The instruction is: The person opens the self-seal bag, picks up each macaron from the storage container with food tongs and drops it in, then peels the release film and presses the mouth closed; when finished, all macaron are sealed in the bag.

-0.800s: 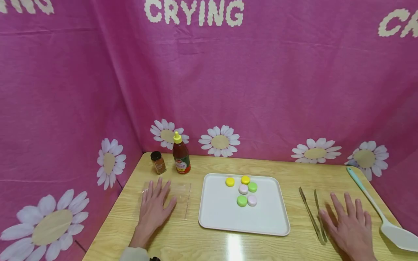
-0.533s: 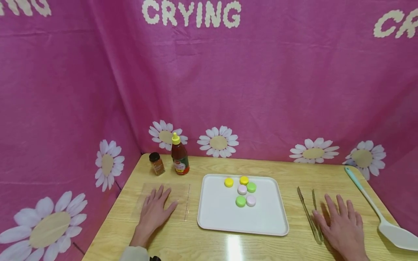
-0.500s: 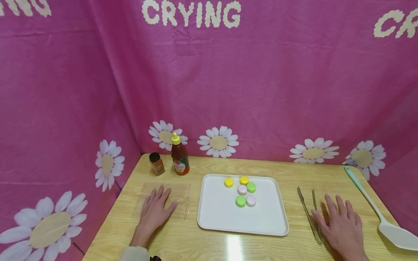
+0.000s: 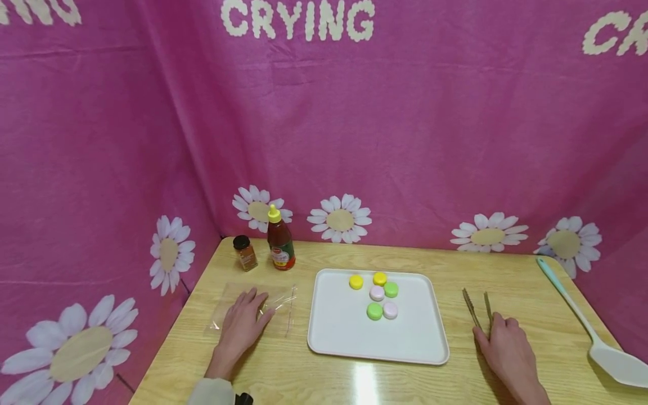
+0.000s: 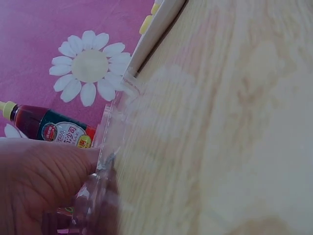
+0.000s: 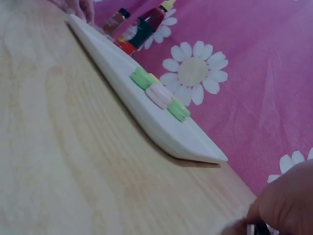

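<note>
The left hand [image 4: 241,325] is on a flat, see-through plastic bag [image 4: 281,325], left of the white, flat tray [image 4: 349,337] with round corners. Its thumb and first finger are spread apart, and I cannot tell if it pinches the bag. The bag's right edge is near the tray, with a thin strip of wood between. The right hand [image 4: 508,351] has its fingers curled around the long, thin metal tongs [image 4: 471,307], whose tips stick out apart. Bare wooden surface [image 4: 324,388] lies between the tray and the tongs, and more in front of the tray. The white spatula with a mint-green handle [image 4: 574,309] lies along the right edge. At the back left stand a small brown jar with a black lid [image 4: 246,255] and a red sauce bottle with a yellow top [image 4: 280,242].

The head view shows six small, round yellow, green and pale purple macarons [image 4: 377,293]. The right wrist view shows some from the side, with bands around their middles. Only the left wrist view shows tiny red print on the bag.
</note>
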Tool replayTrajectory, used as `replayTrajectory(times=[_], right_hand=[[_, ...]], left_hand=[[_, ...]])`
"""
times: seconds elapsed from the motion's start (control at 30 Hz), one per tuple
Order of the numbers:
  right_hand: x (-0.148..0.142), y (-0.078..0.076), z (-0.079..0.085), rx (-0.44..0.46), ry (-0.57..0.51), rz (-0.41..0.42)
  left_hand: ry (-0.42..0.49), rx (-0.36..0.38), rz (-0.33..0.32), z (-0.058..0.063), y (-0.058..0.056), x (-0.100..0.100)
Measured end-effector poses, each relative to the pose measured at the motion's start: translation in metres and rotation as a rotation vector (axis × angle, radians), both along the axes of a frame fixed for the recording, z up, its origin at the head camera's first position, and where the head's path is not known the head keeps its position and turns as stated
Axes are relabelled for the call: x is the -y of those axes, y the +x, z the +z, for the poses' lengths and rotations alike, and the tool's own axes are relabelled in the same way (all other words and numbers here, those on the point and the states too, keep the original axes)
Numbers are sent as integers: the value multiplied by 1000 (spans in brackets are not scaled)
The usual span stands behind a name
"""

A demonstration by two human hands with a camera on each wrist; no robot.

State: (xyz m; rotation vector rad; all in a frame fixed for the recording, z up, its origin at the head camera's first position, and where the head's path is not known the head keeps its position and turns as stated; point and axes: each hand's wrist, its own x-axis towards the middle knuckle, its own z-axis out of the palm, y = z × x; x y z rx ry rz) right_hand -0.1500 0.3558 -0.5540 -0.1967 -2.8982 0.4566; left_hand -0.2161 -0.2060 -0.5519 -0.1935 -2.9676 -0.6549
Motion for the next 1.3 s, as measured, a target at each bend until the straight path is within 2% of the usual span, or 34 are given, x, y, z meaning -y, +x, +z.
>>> replayTrajectory(times=[0.1,0.2,0.37,0.43,0.53,0.63,0.7,0.9,1.0,1.13,1.3], right_hand=[[1,0,0,-54,-26,-3],[2,0,0,-86,-38,-4],[4,3,7,37,-112,-23],[5,4,9,89,-129,-23],[5,6,11,138,-130,-7],[8,7,13,172,-131,5],[9,6,14,183,-135,15],[19,8,20,135,-173,58],[27,9,24,112,-209,103],[38,11,29,127,-254,137],[49,14,32,82,-253,174]], left_hand=[[17,-32,10,0,-2,-1],[51,-99,26,0,-3,-3],[47,-206,19,2,-3,-6],[8,-197,-6,4,-2,-7],[-36,-132,-47,6,1,-7],[-66,-57,-55,7,4,-7],[-69,-39,-55,7,4,-7],[-62,-61,-54,5,4,-8],[-58,-95,-56,4,4,-9],[-44,-154,-65,0,4,-8],[-30,-167,-50,0,2,-9]])
